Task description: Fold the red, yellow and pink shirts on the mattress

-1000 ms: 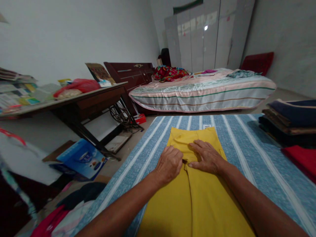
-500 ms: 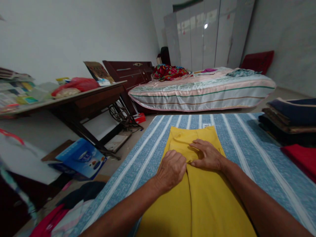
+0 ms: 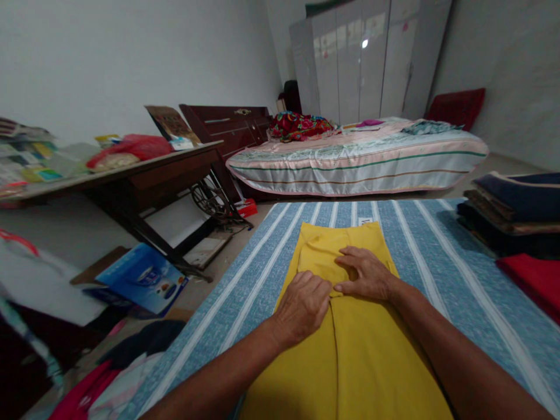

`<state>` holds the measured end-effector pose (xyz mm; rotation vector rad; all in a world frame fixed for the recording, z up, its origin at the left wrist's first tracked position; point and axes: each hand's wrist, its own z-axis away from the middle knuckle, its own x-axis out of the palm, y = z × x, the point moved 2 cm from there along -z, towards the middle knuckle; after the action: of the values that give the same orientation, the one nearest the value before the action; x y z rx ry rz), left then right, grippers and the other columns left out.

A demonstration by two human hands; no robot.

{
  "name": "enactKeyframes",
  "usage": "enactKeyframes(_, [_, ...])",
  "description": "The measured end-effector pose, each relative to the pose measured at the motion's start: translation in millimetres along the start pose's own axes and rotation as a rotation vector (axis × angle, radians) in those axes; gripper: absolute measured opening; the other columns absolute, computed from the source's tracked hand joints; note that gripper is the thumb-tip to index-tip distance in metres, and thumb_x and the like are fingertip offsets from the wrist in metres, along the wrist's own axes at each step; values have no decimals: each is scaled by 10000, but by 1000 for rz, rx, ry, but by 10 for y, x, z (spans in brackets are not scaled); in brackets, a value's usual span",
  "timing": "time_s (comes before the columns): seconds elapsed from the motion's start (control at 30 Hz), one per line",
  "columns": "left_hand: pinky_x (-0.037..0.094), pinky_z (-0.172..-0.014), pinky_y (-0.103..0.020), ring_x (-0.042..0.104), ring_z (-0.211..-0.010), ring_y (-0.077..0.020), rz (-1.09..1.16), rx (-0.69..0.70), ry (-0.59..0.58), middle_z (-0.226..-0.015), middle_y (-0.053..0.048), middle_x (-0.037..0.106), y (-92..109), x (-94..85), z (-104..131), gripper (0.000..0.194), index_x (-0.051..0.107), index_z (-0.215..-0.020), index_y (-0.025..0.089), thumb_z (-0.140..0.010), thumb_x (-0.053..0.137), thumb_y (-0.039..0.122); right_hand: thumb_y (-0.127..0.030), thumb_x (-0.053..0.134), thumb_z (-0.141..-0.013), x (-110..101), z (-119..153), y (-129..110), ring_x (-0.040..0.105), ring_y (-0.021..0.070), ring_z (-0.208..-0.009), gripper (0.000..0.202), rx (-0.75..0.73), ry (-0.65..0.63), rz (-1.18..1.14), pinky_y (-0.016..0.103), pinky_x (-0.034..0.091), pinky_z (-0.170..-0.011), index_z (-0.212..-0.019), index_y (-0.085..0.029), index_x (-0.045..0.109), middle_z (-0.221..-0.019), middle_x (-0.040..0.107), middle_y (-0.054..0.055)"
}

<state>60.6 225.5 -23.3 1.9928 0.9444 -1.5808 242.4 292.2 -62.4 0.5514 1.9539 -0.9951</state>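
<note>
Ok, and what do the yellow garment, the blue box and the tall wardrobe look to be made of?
Yellow garment: matte woven cloth, perhaps cotton, judging by its soft creases.
Blue box: probably printed cardboard with a slight sheen; its flat panels and brown inner side suggest it.
Wardrobe: hard, glossy panels mirroring a bright light; lacquered board or metal, I can't tell which.
</note>
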Motion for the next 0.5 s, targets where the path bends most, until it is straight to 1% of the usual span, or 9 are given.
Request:
enactKeyframes(0.1, [395, -727, -346, 473, -815, -207, -3, -51, -28, -846, -59, 568, -38, -7, 40, 131, 552, -906, 181, -824, 460, 140, -642, 655, -666, 3, 10, 17, 476, 337, -1207, 684, 9, -19, 0, 495, 347, -1005, -1158, -166, 648, -1290, 544, 179])
enactKeyframes(0.23, [399, -743, -345, 463, -819, -208, -58, -100, -49, -845, -57, 557, -101, -4, 95, 110, 548, -807, 190, -806, 471, 112, -644, 666, -657, -2, 11, 26, 441, 336, -1248, 728, 18, -44, -7, 487, 313, -1039, -1186, -144, 632, -1323, 518, 188])
enactKeyframes(0.4, [388, -710, -336, 448, -784, -201, -121, -63, -32, -804, -53, 551, -126, -20, 152, 144, 557, -772, 185, -838, 457, 105, -660, 678, -630, -7, 7, 32, 433, 339, -1256, 768, 23, -66, -31, 499, 310, -1041, -1204, -153, 621, -1339, 504, 189])
enactKeyframes(0.5, [385, -709, -329, 455, -788, -199, -115, -69, -52, -798, -52, 555, -135, -37, 184, 149, 571, -787, 179, -841, 456, 101, -665, 687, -613, -12, 5, 36, 428, 344, -1260, 798, 33, -78, -42, 506, 301, -1045, -1220, -152, 612, -1350, 492, 195])
